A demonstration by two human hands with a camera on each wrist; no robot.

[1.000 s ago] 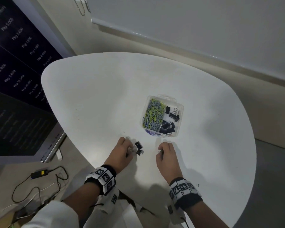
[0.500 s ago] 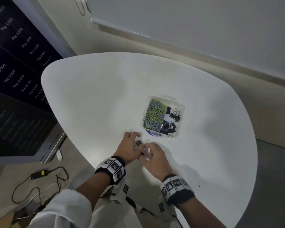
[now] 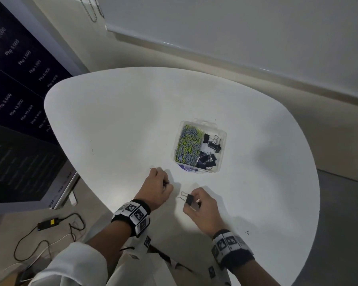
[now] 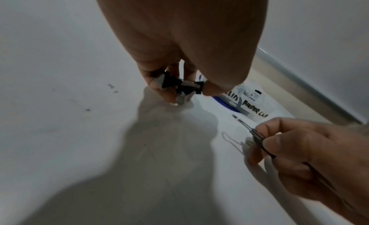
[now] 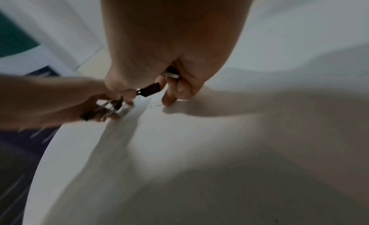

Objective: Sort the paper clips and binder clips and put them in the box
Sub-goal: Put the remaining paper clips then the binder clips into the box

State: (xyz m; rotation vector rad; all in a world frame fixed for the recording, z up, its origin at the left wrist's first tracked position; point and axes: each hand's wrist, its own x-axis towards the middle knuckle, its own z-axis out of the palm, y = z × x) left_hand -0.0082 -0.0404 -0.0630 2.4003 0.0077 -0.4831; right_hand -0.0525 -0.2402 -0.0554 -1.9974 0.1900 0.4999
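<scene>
Left hand (image 3: 156, 189) gripping binder clips (image 4: 180, 86), right hand (image 3: 203, 209) pinching one clip (image 3: 189, 199), low over white table (image 3: 116, 124) near the box (image 3: 221, 159).

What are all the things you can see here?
Table: one, white, rounded, under everything.
Box: one, clear plastic, on the table beyond the hands.
Paper clips: a heap, yellow-green and blue, in the box's left part.
Binder clips in the box: several, black, in its right part.
Held binder clips: black; some in the left hand, one in the right.
Dark board: one, with white writing, at the left.
Cables: a few, dark and white, on the floor.
Wristbands: two, black with square markers.
Left hand: grips clips.
Right hand: pinches one clip.
</scene>
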